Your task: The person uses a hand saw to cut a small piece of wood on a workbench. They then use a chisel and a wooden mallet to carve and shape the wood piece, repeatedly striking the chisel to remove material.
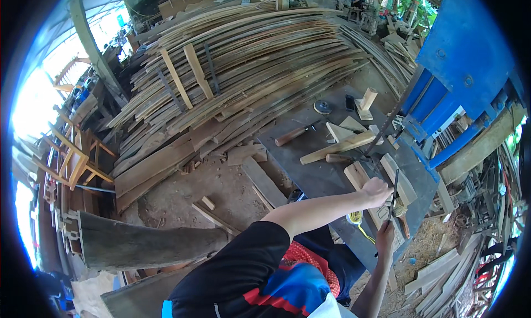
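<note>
Mallet (293, 134) lies near the tabletop (321, 177) far-left edge. Your left hand (377, 190) is fisted on a wood block (359, 176) mid-tabletop. Your right hand (385, 236) is closed around a thin dark blade (394, 193) at the near edge, tape measure (354, 217) beside.

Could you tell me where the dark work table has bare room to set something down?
The dark table is bare between the hammer and its near-left edge. It is crowded around the left hand and right hand, among wood blocks.
</note>
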